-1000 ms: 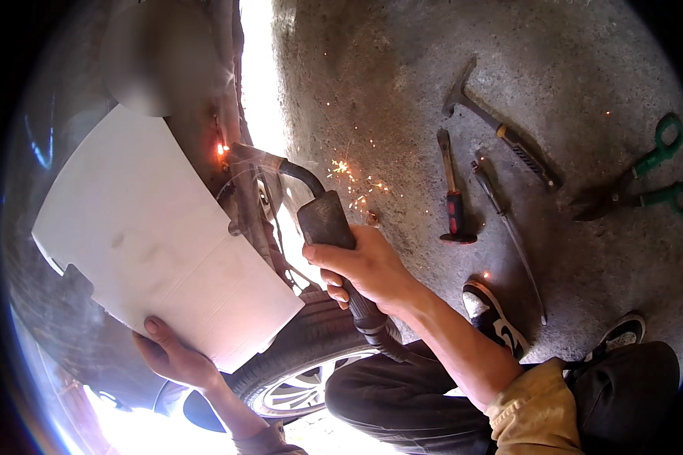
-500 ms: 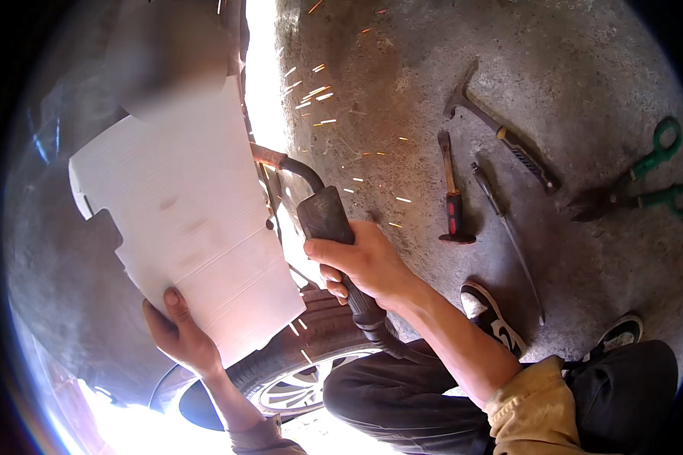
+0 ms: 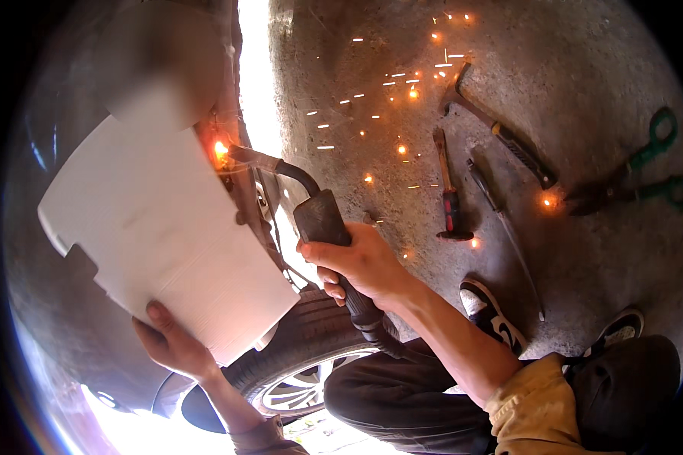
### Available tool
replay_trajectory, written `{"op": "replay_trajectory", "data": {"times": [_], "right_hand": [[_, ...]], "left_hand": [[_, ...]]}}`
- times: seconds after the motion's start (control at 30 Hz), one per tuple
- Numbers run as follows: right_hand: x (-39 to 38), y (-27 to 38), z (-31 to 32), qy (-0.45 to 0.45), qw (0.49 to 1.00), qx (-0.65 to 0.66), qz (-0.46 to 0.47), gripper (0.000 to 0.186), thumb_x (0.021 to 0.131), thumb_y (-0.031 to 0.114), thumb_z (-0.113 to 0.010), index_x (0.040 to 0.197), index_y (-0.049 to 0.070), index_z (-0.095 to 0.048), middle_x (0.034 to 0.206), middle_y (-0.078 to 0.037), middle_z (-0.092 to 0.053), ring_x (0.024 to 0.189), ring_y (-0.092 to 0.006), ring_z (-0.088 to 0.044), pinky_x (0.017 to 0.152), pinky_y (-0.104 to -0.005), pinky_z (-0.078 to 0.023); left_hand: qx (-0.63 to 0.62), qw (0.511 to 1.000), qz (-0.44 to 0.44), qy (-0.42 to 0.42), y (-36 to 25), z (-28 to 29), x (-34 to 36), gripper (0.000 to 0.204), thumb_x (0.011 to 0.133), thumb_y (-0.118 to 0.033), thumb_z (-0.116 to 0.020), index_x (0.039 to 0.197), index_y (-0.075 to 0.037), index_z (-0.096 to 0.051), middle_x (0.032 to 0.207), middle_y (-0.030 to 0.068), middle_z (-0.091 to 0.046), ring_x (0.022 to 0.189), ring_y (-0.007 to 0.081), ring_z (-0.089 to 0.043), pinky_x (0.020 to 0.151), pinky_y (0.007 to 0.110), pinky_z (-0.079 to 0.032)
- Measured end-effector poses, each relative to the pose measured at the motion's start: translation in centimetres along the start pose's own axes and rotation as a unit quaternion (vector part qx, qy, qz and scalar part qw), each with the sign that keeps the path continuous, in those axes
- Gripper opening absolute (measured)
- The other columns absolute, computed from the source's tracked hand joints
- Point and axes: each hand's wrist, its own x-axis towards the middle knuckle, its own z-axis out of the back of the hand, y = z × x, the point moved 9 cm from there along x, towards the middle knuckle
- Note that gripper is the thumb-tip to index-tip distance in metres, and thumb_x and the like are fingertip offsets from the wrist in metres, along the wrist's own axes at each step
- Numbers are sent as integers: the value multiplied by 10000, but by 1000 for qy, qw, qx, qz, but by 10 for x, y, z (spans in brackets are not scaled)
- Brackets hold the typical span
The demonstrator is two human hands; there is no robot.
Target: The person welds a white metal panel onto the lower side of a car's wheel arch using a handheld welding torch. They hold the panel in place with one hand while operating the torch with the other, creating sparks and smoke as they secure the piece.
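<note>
My left hand (image 3: 173, 343) grips the lower left edge of a white cardboard sheet (image 3: 167, 227), which lies close over the dark car body panel (image 3: 61, 303). In my right hand (image 3: 364, 265) is a black welding torch (image 3: 316, 214), my fingers wrapped round its handle. The torch's nozzle reaches a bright orange glow (image 3: 221, 149) on a rusty metal edge (image 3: 247, 197) just right of the sheet. Sparks are scattered over the floor side. A blurred round patch hides the top of the sheet and part of the panel.
On the concrete floor (image 3: 372, 83) lie a hammer (image 3: 474, 110), a red-and-black screwdriver (image 3: 451, 205), a long thin tool (image 3: 508, 231) and green-handled snips (image 3: 653, 159). A car wheel (image 3: 303, 383) is below. My knees and shoes (image 3: 486, 315) are at the lower right.
The cardboard swung rightward over the nozzle half a second ago and is now back left, uncovering the glowing spot. Sparks have spread farther across the floor. The torch has barely moved.
</note>
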Motion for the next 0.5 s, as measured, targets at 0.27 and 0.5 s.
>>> {"op": "replay_trajectory", "data": {"times": [0.27,0.5], "right_hand": [[2,0,0,5,1000,2,-2,242,874,200,-644,730,64,-507,579,-3,-474,456,-110,-482,413,-282,-384],[3,4,-3,7,1000,-13,-4,238,879,190,-640,729,62,-507,570,-3,-470,449,-110,-480,408,-288,-386]], "left_hand": [[-29,999,43,-1,14,14,5,617,981,-435,-530,1271,105,-465,1121,217,-572,939,226,-610,756,331,-517],[-39,999,33,11,13,5,0,611,978,-449,-530,1268,87,-494,1082,201,-590,904,222,-616,734,328,-512]]}}
